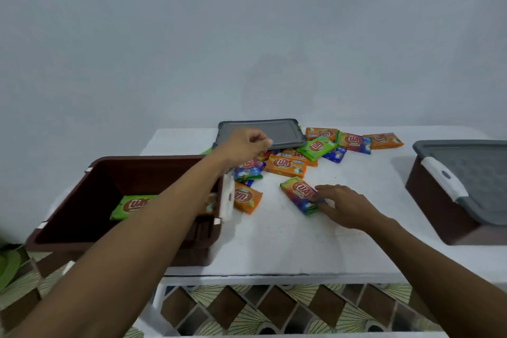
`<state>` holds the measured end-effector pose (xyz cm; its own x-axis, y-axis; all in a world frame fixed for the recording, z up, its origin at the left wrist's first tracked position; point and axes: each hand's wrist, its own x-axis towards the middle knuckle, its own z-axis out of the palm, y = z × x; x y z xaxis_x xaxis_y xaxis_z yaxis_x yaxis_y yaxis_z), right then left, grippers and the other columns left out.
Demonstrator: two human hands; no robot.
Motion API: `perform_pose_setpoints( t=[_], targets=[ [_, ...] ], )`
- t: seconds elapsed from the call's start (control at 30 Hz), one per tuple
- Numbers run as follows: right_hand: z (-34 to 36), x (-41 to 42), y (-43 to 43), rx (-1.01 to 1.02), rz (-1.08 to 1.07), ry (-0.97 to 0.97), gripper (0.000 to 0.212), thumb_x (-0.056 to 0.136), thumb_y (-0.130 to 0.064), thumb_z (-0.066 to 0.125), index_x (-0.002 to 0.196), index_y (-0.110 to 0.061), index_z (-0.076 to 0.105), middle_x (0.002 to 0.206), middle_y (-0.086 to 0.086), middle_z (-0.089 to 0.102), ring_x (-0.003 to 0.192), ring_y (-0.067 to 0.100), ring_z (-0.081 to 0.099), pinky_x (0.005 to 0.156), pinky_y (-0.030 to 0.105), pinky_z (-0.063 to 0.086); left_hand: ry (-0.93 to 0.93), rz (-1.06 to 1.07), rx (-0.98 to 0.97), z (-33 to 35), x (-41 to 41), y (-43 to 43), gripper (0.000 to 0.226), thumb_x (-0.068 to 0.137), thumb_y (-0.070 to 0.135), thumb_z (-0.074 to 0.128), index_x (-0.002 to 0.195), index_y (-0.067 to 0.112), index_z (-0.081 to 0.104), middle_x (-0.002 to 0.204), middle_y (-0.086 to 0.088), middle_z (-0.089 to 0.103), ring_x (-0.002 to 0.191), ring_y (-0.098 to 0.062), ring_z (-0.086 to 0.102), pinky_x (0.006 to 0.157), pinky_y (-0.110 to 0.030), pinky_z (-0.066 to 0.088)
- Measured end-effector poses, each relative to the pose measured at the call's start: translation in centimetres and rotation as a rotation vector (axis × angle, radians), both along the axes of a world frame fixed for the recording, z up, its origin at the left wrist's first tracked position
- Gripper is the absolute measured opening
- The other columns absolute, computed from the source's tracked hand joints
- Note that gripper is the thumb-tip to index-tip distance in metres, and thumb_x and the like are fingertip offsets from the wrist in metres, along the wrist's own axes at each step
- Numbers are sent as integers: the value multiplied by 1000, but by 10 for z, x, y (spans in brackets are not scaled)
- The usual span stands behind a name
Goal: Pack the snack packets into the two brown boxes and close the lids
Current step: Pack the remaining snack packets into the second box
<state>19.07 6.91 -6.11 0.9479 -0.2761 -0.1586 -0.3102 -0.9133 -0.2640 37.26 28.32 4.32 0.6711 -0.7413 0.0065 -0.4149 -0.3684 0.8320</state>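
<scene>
An open brown box (82,230) stands at the table's left, with a green snack packet (131,204) lying in it. My left arm crosses over this box. My left hand (242,144) hovers with curled fingers at the front edge of a loose grey lid (277,132); whether it holds anything is unclear. Several snack packets (286,166) lie in a pile beside and under that lid. My right hand (344,207) pinches the near end of a multicoloured packet (300,192) lying on the table. A second brown box (433,200) at the right edge has its grey lid (472,167) on.
An orange packet (247,197) lies next to the open box's white latch (227,197). The white table (288,244) ends at a front edge close to me, with patterned floor tiles (247,310) below. A pale wall rises behind the table.
</scene>
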Motion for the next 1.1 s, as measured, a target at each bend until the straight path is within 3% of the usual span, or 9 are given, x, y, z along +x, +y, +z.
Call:
perform_pose_setpoints(
  t=[0.17, 0.27, 0.33, 0.5, 0.6, 0.8, 0.9, 1.0, 1.1],
  targets=[
    [6, -11, -32, -4, -132, 18, 52, 82, -64, 60, 120, -28, 62, 126, -1, 63, 98, 15, 56, 71, 27, 48, -190, 94, 405, -38, -13, -59, 53, 96, 51, 46, 123, 6, 57, 128, -19, 57, 117, -34, 54, 97, -45, 43],
    [5, -7, -33, -11, -128, 25, 60, 76, -64, 67, 121, -26, 59, 123, 0, 64, 98, 16, 57, 72, 28, 50, -145, 226, 681, -71, -21, -72, 77, 94, 64, 35, 151, 13, 25, 162, -18, 4, 146, -44, 3, 114, -62, 8],
    [0, -2, -33, -4, -88, 23, 52, 73, -62, 71, 110, -30, 54, 118, -2, 64, 90, 11, 55, 66, 24, 47, -176, 254, 747, -93, -27, -74, 80, 94, 67, 29, 153, 14, 19, 162, -14, -7, 147, -42, -10, 112, -66, -2],
    [1, 7, -48, 213, -116, 53, 82, 65, -45, 85, 131, -27, 39, 130, 2, 53, 102, 11, 53, 80, 23, 51, -420, 437, 509, -110, -46, -78, 53, 96, 48, 45, 138, 16, 40, 147, -11, 34, 140, -31, 25, 106, -65, 23],
    [3, 8, -61, 197, -76, 131, 89, 64, -42, 87, 137, -21, 39, 133, 4, 50, 103, 10, 48, 82, 21, 47, -422, 520, 531, -113, -47, -73, 66, 85, 42, 68, 136, 14, 38, 144, -17, 30, 133, -35, 27, 105, -49, 34],
    [6, 10, -68, 237, -76, 173, 79, 67, -34, 86, 132, -19, 43, 133, 3, 52, 101, 11, 48, 81, 21, 45, -100, 596, 500, -107, -38, -75, 116, 68, 24, 86, 152, 17, 5, 152, -21, 24, 139, -41, 25, 107, -48, 36],
    [12, 9, -69, 457, -178, 158, 76, 71, -32, 84, 133, -19, 44, 131, 3, 49, 104, 14, 49, 76, 20, 47, 112, 570, 369, -100, -35, -76, 131, 65, 11, 88, 153, 24, -8, 153, -14, 29, 137, -39, 36, 103, -52, 44],
    [19, 5, -64, 748, -304, 113, 62, 78, -39, 77, 128, -22, 45, 122, 2, 51, 106, 19, 55, 69, 22, 52, 544, 547, -12, -82, -34, -70, 102, 63, 0, 85, 146, 15, 27, 128, -11, 53, 106, -28, 59, 76, -40, 57],
    [27, 9, -56, 824, -355, 37, 40, 85, -44, 67, 116, -25, 51, 120, 4, 59, 98, 20, 63, 71, 27, 57, 739, 468, -212, -61, -33, -62, 58, 79, 4, 75, 130, 9, 49, 111, -10, 64, 93, -21, 64, 63, -31, 53]
  ],
)
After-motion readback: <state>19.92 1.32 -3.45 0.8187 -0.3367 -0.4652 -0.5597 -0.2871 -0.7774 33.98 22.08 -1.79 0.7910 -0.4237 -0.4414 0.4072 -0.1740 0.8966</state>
